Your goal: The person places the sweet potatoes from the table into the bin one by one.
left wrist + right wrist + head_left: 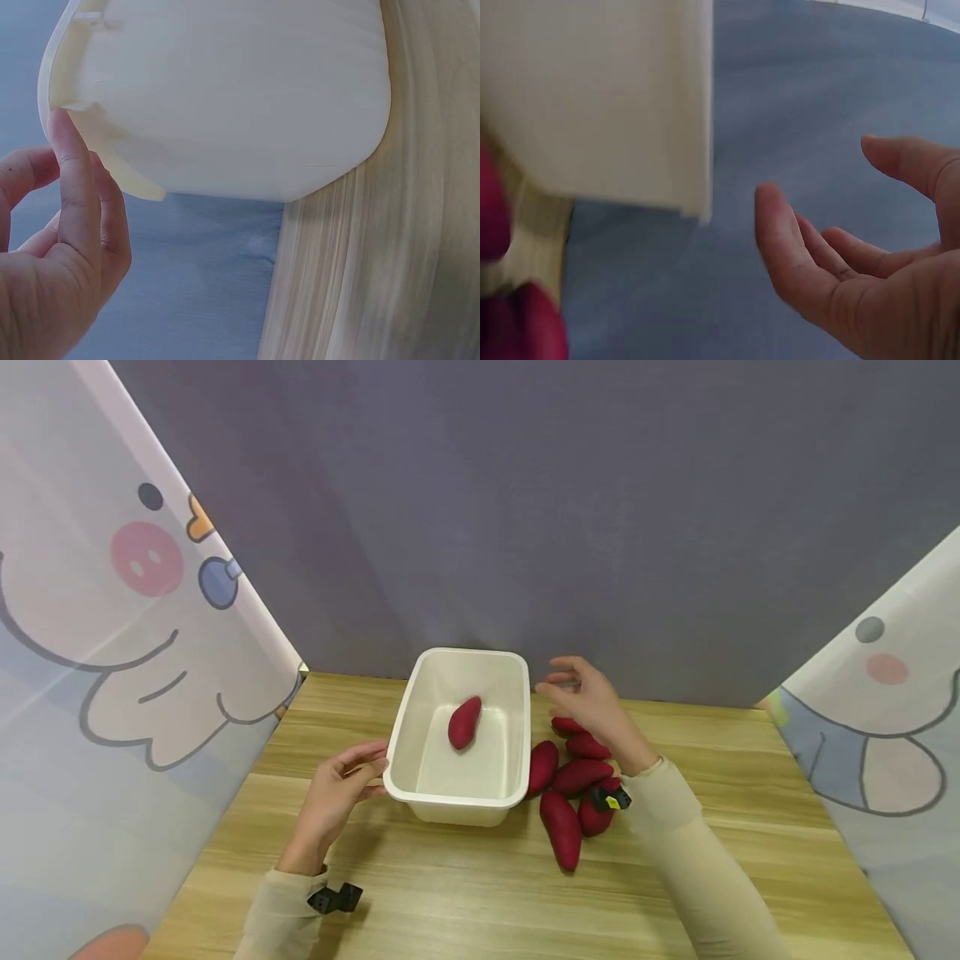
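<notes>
A white plastic bin stands on the table, with one red-skinned sweet potato lying on its floor. My left hand touches the bin's left rim with its fingertips, its fingers loosely bent. In the left wrist view, one fingertip meets the rim edge from outside. My right hand is off the bin's right side, over the far end of a group of sweet potatoes. Its fingers are spread and relaxed, with nothing between thumb and fingertips in the right wrist view. My right forearm partly hides the group.
Several sweet potatoes lie against one another, right of the bin. Behind the wooden table hangs a grey curtain. Printed cartoon curtains flank both sides. Dark wrist devices sit on both sleeves.
</notes>
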Demonstrator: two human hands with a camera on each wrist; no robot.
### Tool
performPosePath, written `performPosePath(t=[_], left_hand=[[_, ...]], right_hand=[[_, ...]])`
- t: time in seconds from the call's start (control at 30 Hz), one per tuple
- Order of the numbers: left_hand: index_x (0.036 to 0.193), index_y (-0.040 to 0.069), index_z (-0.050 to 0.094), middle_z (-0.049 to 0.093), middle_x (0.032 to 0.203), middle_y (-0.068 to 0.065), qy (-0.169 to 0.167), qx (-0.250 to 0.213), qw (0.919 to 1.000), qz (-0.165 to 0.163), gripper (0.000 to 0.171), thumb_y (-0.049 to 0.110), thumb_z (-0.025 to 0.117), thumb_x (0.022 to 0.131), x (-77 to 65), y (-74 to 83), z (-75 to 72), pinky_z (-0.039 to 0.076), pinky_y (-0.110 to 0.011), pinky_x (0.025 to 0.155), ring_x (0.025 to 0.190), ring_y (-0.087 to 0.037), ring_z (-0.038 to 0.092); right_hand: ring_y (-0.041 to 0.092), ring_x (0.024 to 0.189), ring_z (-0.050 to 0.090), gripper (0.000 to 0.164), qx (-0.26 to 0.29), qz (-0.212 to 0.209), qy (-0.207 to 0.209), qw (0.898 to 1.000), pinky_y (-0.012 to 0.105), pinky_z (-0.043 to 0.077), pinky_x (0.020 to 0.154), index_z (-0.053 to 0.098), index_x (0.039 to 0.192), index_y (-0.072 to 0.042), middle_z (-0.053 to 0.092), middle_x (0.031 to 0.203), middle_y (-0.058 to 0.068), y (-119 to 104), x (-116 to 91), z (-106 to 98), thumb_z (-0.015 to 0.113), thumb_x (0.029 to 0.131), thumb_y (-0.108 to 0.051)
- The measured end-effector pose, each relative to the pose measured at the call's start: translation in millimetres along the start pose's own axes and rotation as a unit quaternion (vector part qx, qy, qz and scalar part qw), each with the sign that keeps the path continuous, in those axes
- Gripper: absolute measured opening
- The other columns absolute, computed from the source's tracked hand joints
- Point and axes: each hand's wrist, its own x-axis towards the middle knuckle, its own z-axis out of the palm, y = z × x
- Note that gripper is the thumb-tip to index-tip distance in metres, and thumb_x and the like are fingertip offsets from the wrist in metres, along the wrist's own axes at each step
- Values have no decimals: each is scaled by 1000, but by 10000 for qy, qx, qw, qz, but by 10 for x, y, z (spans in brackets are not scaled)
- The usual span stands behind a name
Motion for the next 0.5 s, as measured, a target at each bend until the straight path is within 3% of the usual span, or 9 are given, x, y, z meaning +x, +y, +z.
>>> performPosePath(t=[0.13, 0.23, 0.3, 0.5], left_hand=[[131, -7, 60, 63, 122, -16, -51, -4, 10000, -2, 40, 12, 70, 96, -2, -5, 10, 63, -36, 78, 99, -24, 67], [130, -6, 61, 62, 121, -18, -15, -22, 10000, -37, 39, 12, 70, 96, -6, -8, 8, 63, -37, 78, 98, -23, 67], [130, -6, 61, 62, 121, -19, -6, -19, 10000, -54, 40, 12, 70, 96, -7, -10, 6, 63, -37, 78, 98, -23, 67], [130, -6, 61, 62, 120, -18, 17, 16, 10000, -91, 40, 12, 70, 96, 0, -3, -8, 63, -37, 78, 97, -22, 67]], right_hand=[[39, 109, 60, 58, -634, -40, 89, 9979, 38, 62, 81, 44, 144, 1, 56, 131, 24, 256, -162, -219, 68, 97, -22], [39, 112, 59, 61, -910, 67, 87, 9958, 44, 58, 87, 41, 146, 1, 54, 134, 25, 470, -268, -375, 67, 99, -28], [39, 114, 57, 64, -987, 206, 123, 9948, 45, 58, 88, 40, 147, 1, 52, 136, 26, 595, -322, -468, 66, 99, -31], [42, 113, 55, 66, -816, 485, 322, 9950, 32, 60, 82, 36, 149, 5, 46, 137, 32, 982, -368, -673, 65, 100, -28]])
